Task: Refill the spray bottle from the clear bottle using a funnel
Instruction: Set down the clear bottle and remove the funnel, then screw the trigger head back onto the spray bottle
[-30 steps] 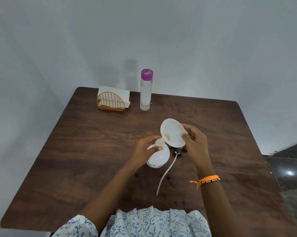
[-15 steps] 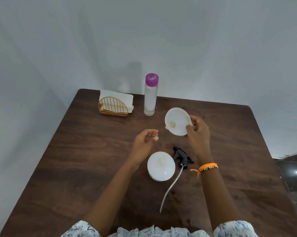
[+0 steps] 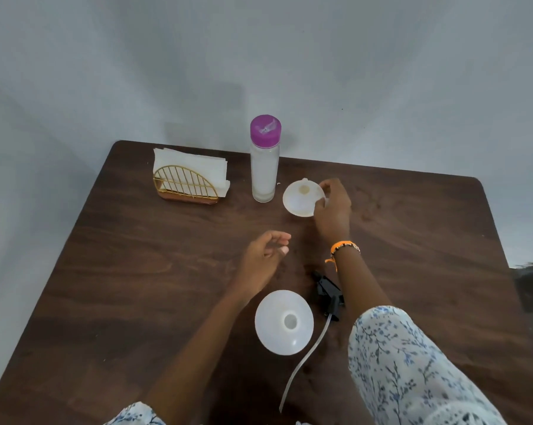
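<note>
The right hand (image 3: 332, 207) is reaching out over the far half of the dark wooden bench (image 3: 136, 271), and its grip is pinching the rim of the white funnel (image 3: 302, 199) between thumb and fingers. The funnel is lying just to the right of the clear bottle (image 3: 264, 176), wide mouth tilted up toward the camera; whether it is resting on the bench or being held slightly above it cannot be told. The clear bottle is standing upright near the far edge with its purple cap (image 3: 265, 131) on.

The left hand (image 3: 263, 256) is hovering above the middle of the bench, its grip holding nothing, fingers loosely curled and apart.

The white spray bottle (image 3: 284, 322) is standing on the near part of the bench with its neck open, seen from above, between the two forearms. Just to its right, the black spray head (image 3: 328, 291) is lying on the bench, partly under the right forearm, with its pale tube (image 3: 305, 360) trailing toward the near edge.

A gold wire napkin holder (image 3: 185, 187) with white napkins is sitting at the far left, left of the clear bottle. An orange band (image 3: 341, 246) is circling the right wrist.
</note>
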The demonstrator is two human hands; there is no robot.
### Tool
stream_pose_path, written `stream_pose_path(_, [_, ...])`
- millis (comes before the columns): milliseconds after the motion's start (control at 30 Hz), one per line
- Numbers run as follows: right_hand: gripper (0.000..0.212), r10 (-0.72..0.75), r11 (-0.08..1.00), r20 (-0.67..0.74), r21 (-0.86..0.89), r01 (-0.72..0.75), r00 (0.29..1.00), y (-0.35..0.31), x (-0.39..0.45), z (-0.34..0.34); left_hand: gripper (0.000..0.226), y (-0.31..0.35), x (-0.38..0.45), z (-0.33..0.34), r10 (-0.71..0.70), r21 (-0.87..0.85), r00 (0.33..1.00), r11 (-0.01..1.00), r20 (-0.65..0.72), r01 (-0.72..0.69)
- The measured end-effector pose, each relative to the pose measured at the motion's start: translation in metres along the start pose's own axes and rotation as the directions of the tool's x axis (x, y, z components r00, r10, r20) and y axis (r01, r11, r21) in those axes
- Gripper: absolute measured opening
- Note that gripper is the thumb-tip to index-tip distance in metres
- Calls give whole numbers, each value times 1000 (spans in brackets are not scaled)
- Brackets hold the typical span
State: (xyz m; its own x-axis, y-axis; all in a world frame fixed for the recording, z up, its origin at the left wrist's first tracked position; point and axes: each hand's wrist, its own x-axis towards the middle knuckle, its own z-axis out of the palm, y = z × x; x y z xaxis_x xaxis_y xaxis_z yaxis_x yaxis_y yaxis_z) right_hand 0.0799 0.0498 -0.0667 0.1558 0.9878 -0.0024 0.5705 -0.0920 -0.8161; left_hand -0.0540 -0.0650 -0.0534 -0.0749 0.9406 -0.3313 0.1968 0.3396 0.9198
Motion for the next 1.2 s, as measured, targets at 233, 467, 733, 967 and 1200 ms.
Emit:
stream_pose_path(233, [29,-11,999,12,-37,11,1000,8,25,17,19,-10,8,2,-53,26,999,998,-3,53])
stream_pose_path(467, [45,-59,998,18,-13,60,998,17,16,8,18,-7,4,3,-69,25,998,997,6,69])
stream_pose_path(733, [26,148,986,-77,-61,-153,986,26,-69,-36,20,-5,-29,-5,-40,-77,999,996,5,40])
stream_pose_path(967, [19,358,933,-81,50,-355,930,50,-150,-51,26,-6,-68,-7,26,-103,999,994,21,-24])
stream_pose_path(1200, [38,490,870,-74,-15,-492,869,58,-175,-50,50,-8,-94,-7,88,-40,995,996,55,-86])
